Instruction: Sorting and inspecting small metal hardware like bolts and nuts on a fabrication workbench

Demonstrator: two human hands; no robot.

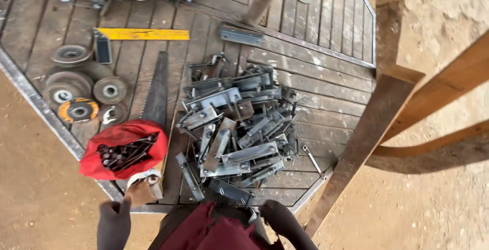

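both hands sit at the near edge of the view, low against the body: the left hand (114, 224) hangs with its fingers curled loosely downward and nothing in it, while the right hand (279, 218) shows only as a rounded back and wrist, so i cannot tell how far it is open or whether it grips anything. just ahead of the left hand, nearly touching its fingertips, lies the wooden handle of one handsaw (153, 128), whose long blade runs straight away from the hands across the wooden platform (326, 84). beside that handle, ahead of the left hand, sits one red bag (124, 148) open at the top, full of dark bolts. directly ahead, between the hands and a little nearer the right one, spreads one heap of grey metal brackets (237, 130), too many and too tangled to count; one small spanner (311, 160) lies at its right edge. further off to the left are about six grinding discs (81, 89) in a cluster. beyond them one yellow square (142, 34) lies crosswise. to the right, three timber beams (407, 122) slant over bare earth.
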